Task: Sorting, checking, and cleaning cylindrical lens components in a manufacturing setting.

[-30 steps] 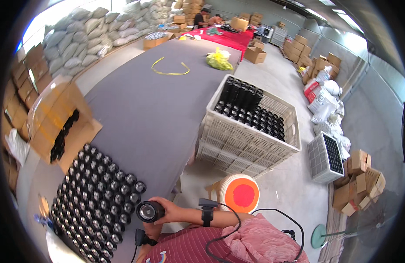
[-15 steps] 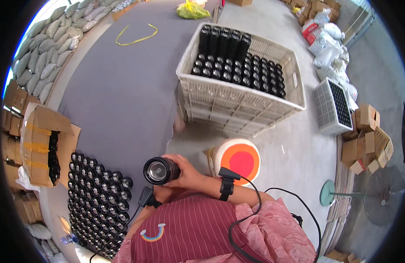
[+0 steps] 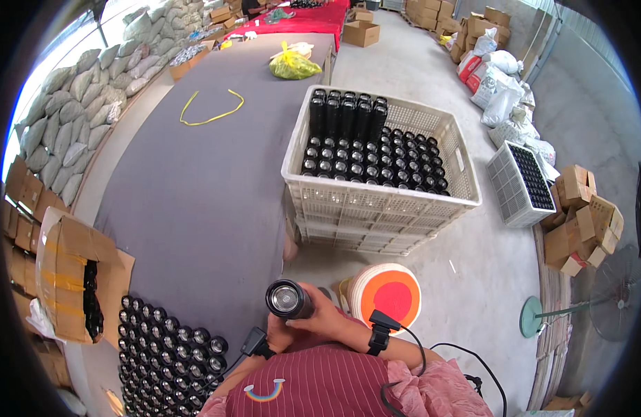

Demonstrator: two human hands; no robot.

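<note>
A black cylindrical flask (image 3: 286,299) with a round silver end facing up is held in front of my body, near the table's edge. My right hand (image 3: 319,311) wraps round its side from the right, closed on it. Just below the flask is my left hand (image 3: 281,335), close against it; its fingers are hidden. To the left, rows of similar black flasks (image 3: 169,351) stand packed together on the grey table (image 3: 195,187), silver ends up. Further off, a white plastic crate (image 3: 376,189) holds more of them, with a taller group at its back left.
An open cardboard box (image 3: 62,267) with black items lies at the table's left. An orange-and-red-topped round stool (image 3: 390,300) stands right of my hands. A yellow strap (image 3: 213,119) and a yellow bag (image 3: 293,66) lie on the table. A fan (image 3: 615,295) stands far right.
The view has tilted up, so table, crate and stool sit lower in the picture. The flask stays in my right hand, now somewhat further right of the standing rows.
</note>
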